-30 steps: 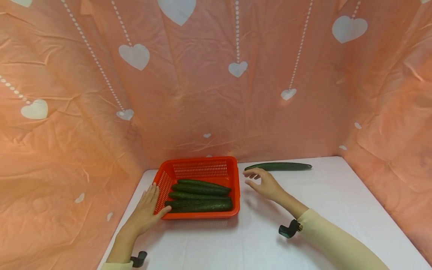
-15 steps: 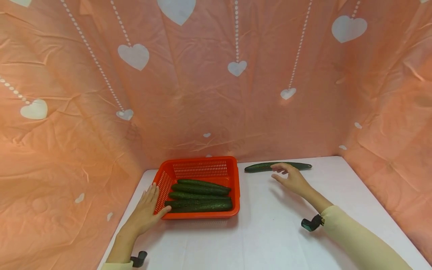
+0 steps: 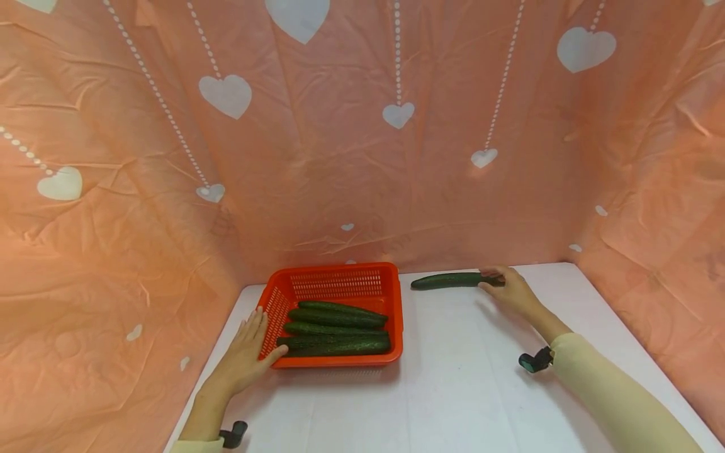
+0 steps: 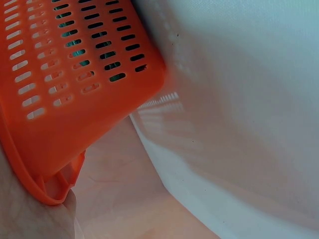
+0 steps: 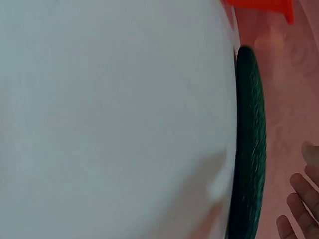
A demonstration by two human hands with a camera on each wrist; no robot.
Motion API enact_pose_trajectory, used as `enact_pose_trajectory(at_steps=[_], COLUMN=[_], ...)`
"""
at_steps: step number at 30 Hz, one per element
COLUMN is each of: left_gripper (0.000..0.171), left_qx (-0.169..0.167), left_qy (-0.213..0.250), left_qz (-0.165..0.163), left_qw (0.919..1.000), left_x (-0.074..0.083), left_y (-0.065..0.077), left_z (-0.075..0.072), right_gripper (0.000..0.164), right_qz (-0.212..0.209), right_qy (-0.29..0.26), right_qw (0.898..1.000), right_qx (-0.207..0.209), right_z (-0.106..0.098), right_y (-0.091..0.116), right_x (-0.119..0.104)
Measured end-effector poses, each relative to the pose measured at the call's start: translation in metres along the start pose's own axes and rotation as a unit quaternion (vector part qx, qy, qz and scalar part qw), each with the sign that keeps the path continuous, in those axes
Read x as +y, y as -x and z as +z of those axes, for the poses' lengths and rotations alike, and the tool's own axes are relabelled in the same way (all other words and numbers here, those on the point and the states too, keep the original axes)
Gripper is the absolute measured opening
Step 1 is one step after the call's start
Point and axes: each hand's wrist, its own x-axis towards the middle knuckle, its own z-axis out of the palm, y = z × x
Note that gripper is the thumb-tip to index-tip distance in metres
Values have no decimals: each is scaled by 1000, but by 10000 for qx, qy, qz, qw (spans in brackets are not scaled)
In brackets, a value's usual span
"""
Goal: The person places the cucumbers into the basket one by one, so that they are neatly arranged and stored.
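Observation:
A lone cucumber (image 3: 447, 280) lies on the table's back part, right of a red plastic basket (image 3: 340, 361). My right hand (image 3: 512, 292) is over its right end, fingers at the far side and thumb at the near side. In the right wrist view, the cucumber (image 5: 250, 144) runs lengthwise and the fingers of the right hand (image 5: 305, 199) are spread beside it. My left hand (image 3: 240, 355) rests on the basket's left rim with straight fingers. Several cucumbers (image 3: 340, 345) lie side by side in the basket. The left wrist view shows the slotted basket wall (image 4: 70, 64).
A white cloth (image 3: 453, 390) covers the table. Behind and on both sides hangs an orange-pink sheet (image 3: 317, 170) printed with white hearts. Each wrist carries a small black camera; one camera (image 3: 535, 360) shows at the right sleeve.
My right hand has moved rightward from near the basket, along the lone cucumber to its right end. The left hand, the basket and the cucumbers have stayed put.

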Motion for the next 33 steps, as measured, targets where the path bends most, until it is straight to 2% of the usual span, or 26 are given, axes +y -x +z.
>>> enact_pose_trajectory(at_steps=[6, 17, 24, 33], left_gripper=[102, 102, 103, 102], left_qx=[30, 5, 20, -50], left_qy=[-10, -89, -58, -76], left_qz=[22, 30, 50, -15], left_qw=[10000, 10000, 10000, 10000], left_x=[1, -1, 0, -1], left_y=[1, -1, -1, -1], left_z=[-1, 0, 0, 0], right_gripper=[42, 58, 59, 44], right_qz=[301, 987, 856, 614], right_qy=[276, 439, 711, 1109], right_qw=[9992, 9901, 9902, 9902], right_qx=[-47, -891, -848, -585], right_z=[-8, -15, -12, -10], right_y=[-6, -12, -13, -11], right_x=[17, 35, 41, 49])
